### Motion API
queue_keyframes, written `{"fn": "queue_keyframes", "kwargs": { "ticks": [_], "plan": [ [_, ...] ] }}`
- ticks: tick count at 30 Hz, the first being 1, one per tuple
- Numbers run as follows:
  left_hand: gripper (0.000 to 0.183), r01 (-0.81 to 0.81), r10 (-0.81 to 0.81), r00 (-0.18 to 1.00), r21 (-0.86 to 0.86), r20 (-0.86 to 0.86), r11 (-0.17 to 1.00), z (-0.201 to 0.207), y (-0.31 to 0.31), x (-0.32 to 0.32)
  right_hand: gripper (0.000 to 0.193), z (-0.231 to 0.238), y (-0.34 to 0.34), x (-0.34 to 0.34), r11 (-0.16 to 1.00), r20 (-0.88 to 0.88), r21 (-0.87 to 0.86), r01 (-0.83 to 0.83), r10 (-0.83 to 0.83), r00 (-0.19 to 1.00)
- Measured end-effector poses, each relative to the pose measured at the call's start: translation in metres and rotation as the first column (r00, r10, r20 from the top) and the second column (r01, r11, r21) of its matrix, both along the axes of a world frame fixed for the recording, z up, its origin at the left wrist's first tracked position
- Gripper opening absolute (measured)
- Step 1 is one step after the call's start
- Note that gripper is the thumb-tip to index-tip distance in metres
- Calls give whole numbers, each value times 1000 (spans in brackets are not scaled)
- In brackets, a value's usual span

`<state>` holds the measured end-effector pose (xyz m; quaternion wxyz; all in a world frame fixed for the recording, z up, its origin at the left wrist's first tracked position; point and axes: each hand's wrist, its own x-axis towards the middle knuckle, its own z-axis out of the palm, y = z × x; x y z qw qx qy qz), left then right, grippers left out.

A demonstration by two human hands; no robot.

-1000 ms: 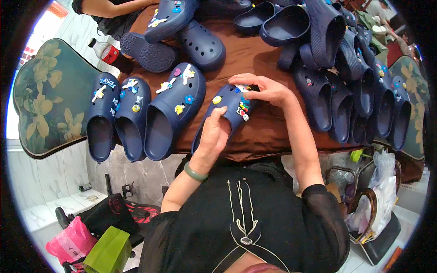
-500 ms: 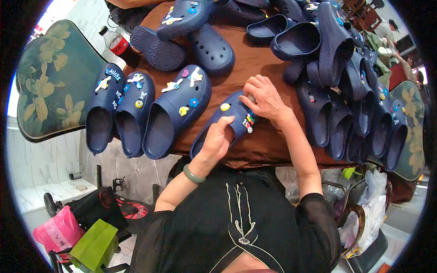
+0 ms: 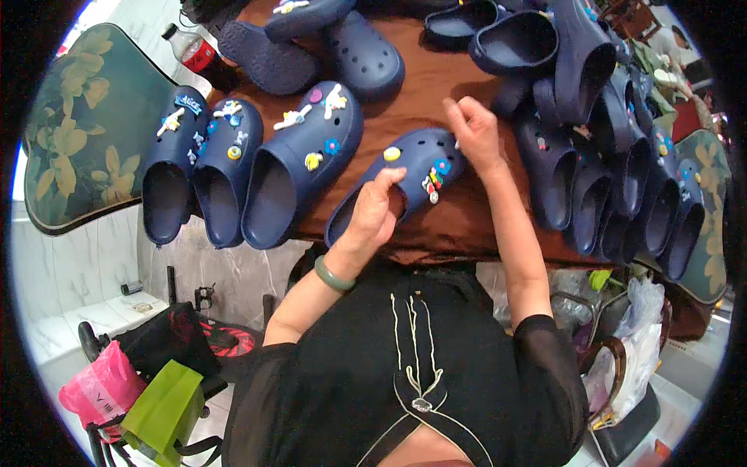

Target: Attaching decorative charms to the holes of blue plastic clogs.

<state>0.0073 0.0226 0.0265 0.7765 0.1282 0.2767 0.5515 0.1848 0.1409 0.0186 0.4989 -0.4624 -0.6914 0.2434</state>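
A navy blue clog [image 3: 420, 159] lies tilted in front of me on the brown cloth [image 3: 389, 124]. On its upper sit a yellow round charm [image 3: 391, 153], a blue flower charm [image 3: 442, 166] and a small cluster of colourful charms. My left hand [image 3: 375, 208] is closed on the clog's opening edge, thumb on top, fingers partly hidden inside. Just right of the clog's toe, my right hand [image 3: 476, 134] is curled, thumb and fingers drawn together. Whatever it may hold is hidden. A larger decorated clog [image 3: 303, 167] stands beside, to the left.
Two more decorated clogs [image 3: 226, 167] stand farther left. Several clogs [image 3: 591, 171] are heaped at right, and plain ones [image 3: 362, 58] lie at the back. A cola bottle [image 3: 194, 54] stands at back left. Below the table are a pink bag [image 3: 101, 385] and a green bag [image 3: 162, 405].
My right hand has lifted off the clog's toe and moved right, fingers curled. A blue flower charm now shows where that hand was. My left hand keeps its hold; the view has shifted slightly.
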Motion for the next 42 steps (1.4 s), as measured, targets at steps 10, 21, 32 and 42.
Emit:
{"fn": "queue_keyframes", "kwargs": {
  "ticks": [10,21,32,42],
  "plan": [
    [33,-33,32,993,-14,-114,999,1,-2,2,19,-2,-18,33,989,257,141,40,-76,963],
    [34,-52,45,992,-58,-117,997,-9,0,-1,15,-1,-34,10,873,89,-151,-463,479,873],
    [45,-34,37,974,15,-224,999,-1,-1,1,21,-10,-36,24,965,-220,-260,-25,-34,975],
    [30,-92,83,990,-82,-112,992,-3,4,-1,40,20,-43,19,761,342,-140,-633,638,690]
  ]
}}
